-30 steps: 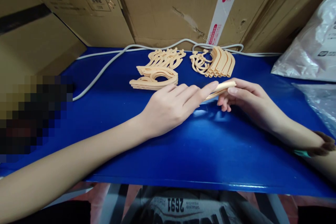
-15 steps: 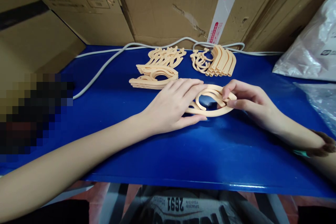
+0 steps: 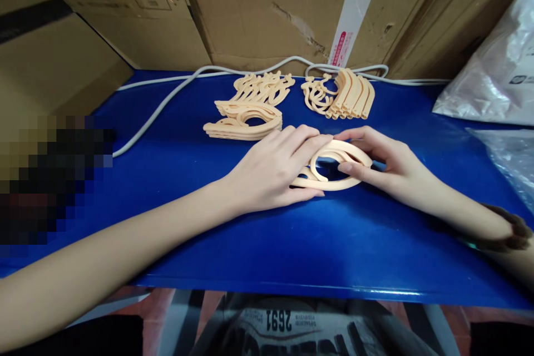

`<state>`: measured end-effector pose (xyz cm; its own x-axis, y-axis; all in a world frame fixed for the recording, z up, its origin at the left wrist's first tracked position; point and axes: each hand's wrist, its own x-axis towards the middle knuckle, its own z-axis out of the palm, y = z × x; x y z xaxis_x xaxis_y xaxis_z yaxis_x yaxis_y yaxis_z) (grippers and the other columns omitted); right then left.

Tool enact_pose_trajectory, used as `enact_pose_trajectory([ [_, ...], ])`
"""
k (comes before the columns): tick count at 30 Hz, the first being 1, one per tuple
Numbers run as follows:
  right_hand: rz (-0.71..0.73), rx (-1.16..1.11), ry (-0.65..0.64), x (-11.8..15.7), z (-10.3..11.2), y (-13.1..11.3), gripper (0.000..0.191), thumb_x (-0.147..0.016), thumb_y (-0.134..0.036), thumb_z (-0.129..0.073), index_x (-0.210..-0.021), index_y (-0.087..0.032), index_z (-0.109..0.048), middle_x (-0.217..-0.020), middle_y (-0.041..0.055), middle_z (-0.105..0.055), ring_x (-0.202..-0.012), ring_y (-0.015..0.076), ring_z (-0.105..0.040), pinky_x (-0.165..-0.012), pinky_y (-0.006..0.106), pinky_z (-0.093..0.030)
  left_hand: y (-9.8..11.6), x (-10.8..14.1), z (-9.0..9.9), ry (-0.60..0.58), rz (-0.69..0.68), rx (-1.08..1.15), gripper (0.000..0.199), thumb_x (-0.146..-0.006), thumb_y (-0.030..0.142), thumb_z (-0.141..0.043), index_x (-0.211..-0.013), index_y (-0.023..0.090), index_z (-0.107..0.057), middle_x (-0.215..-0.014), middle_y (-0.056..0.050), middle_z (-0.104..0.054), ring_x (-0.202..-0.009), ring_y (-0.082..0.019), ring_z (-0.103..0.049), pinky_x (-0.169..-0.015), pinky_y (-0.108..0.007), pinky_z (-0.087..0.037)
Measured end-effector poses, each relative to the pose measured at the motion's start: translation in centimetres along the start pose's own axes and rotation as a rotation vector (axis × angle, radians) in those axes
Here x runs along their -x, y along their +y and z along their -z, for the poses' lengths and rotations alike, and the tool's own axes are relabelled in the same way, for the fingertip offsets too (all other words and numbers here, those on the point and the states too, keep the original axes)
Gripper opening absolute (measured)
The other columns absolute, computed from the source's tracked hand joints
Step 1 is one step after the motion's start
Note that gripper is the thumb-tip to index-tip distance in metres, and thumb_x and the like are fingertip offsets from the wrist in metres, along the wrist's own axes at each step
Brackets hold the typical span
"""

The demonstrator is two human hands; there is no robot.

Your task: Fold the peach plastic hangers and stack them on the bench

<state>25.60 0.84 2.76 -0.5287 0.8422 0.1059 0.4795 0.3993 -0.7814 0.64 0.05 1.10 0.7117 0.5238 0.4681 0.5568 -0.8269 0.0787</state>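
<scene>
A cream plastic folding hanger [image 3: 346, 182], folded into an oval with its curved hook inside, lies between my hands just above the blue table. Its left end is gripped by my left hand [image 3: 273, 169], fingers over the far side and thumb along the near edge; the palm hides that end. From the right, my right hand [image 3: 386, 161] closes on the other end, index finger on the far arm and thumb at the inner side. Just behind my left hand sits a stack of similar folded hangers [image 3: 246, 132].
Several loose hanger pieces [image 3: 265, 89] lie behind the stack, with curved arms [image 3: 352, 94] and hooks [image 3: 319, 97] to their right. A white cable [image 3: 161, 105] runs along the back. Cardboard boxes [image 3: 267, 11] stand behind, and a plastic bag [image 3: 488, 83] rests at right.
My right hand has shifted left along the hanger, its index finger now reaching over the far arm. That arm has moved in closer to the hook. My left hand keeps its hold.
</scene>
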Motion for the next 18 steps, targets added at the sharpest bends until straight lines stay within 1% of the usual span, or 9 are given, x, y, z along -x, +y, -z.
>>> enact_pose_trajectory([
  [3, 0.039, 0.092, -0.005, -0.03, 0.04, -0.04, 0.036, -0.089, -0.045, -0.066, -0.119, -0.025, -0.063, -0.105, 0.0011, -0.072, -0.089, 0.0195, -0.065, -0.076, 0.029, -0.05, 0.11, 0.04, -0.01, 0.015, -0.02, -0.018, 0.074, -0.088, 0.051, -0.069, -0.138, 0.003, -0.045, -0.131, -0.021, -0.057, -0.115, -0.033, -0.057, -0.097, -0.045, -0.049],
  [5, 0.035, 0.092, -0.014, -0.09, 0.04, -0.05, 0.037, -0.09, -0.046, -0.065, -0.12, -0.024, -0.064, -0.106, 0.0012, -0.072, -0.09, 0.0195, -0.065, -0.077, 0.029, -0.05, 0.12, 0.03, -0.06, 0.006, -0.016, -0.02, 0.074, -0.088, 0.051, -0.069, -0.139, 0.003, -0.045, -0.132, -0.021, -0.056, -0.116, -0.033, -0.056, -0.097, -0.045, -0.048],
  [13, -0.014, -0.095, -0.02, -0.54, -0.01, 0.15, 0.036, -0.088, -0.042, -0.069, -0.119, -0.025, -0.065, -0.111, 0.0006, -0.073, -0.1, 0.0193, -0.067, -0.083, 0.027, -0.052, 0.07, -0.02, -0.23, -0.028, 0.059, 0.01, 0.082, -0.085, 0.054, -0.072, -0.141, 0.003, -0.041, -0.132, -0.021, -0.055, -0.117, -0.034, -0.056, -0.098, -0.046, -0.048],
  [18, -0.066, -0.14, -0.013, -0.56, 0.0, -0.12, 0.04, -0.084, -0.044, -0.073, -0.12, -0.026, -0.068, -0.114, 0.0014, -0.074, -0.101, 0.0212, -0.068, -0.086, 0.031, -0.054, 0.03, -0.05, -0.33, -0.036, 0.068, 0.022, 0.084, -0.084, 0.057, -0.071, -0.142, 0.004, -0.041, -0.133, -0.02, -0.055, -0.118, -0.034, -0.056, -0.098, -0.047, -0.048],
])
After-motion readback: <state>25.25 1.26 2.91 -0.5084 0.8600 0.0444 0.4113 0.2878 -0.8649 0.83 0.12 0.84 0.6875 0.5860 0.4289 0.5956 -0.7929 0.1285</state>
